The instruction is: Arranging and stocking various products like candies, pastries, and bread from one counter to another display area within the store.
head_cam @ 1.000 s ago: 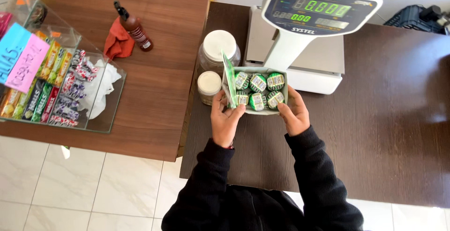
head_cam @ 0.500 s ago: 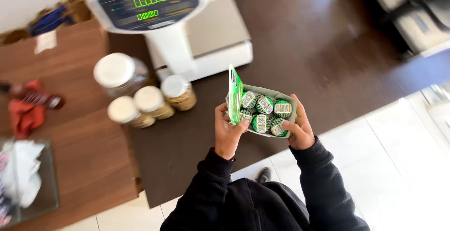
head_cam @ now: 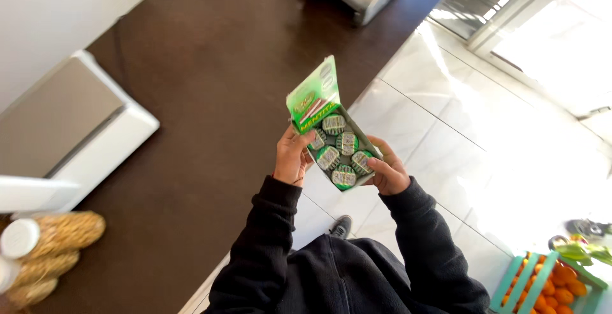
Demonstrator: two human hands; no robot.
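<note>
The candy box (head_cam: 336, 151) has swung off the worktop (head_cam: 210, 84); left hand (head_cam: 292, 159) at 9 and right hand (head_cam: 386, 174) at 3 o'clock pinch it.

Box (head_cam: 336, 151) carried off counter (head_cam: 210, 84), now over floor (head_cam: 459, 129).

Glossy printed cardboard box (head_cam: 331, 142) with foil-topped rounds (head_cam: 347, 143). Matt dark wood-grain counter (head_cam: 210, 84). Polished, reflective floor tiles (head_cam: 459, 129) at right.
</note>
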